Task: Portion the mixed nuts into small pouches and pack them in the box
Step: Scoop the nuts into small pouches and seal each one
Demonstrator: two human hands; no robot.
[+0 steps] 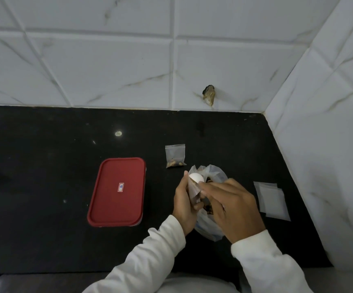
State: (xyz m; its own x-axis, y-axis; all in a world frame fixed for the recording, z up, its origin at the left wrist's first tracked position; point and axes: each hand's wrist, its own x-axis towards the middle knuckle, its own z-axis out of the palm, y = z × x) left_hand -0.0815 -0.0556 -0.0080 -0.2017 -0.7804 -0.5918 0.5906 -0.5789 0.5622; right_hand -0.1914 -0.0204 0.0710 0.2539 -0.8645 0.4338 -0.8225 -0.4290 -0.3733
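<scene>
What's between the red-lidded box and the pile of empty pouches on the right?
In the head view: the big nut bag, with the left hand gripping a small pouch and the right hand over it.

Black polished bench (44, 187), speckled, bounded by tiled wall at rear and right. Left of centre: one rectangular box (116, 191), red lid fitted, small label on the lid. Behind centre: one filled pouch (175, 155), lying flat, nuts gathered at its near end. Centre front: clear bag of mixed nuts (208, 227), mouth open. Right, near the wall: empty pouches (271, 200), overlapping in a loose stack.
</scene>
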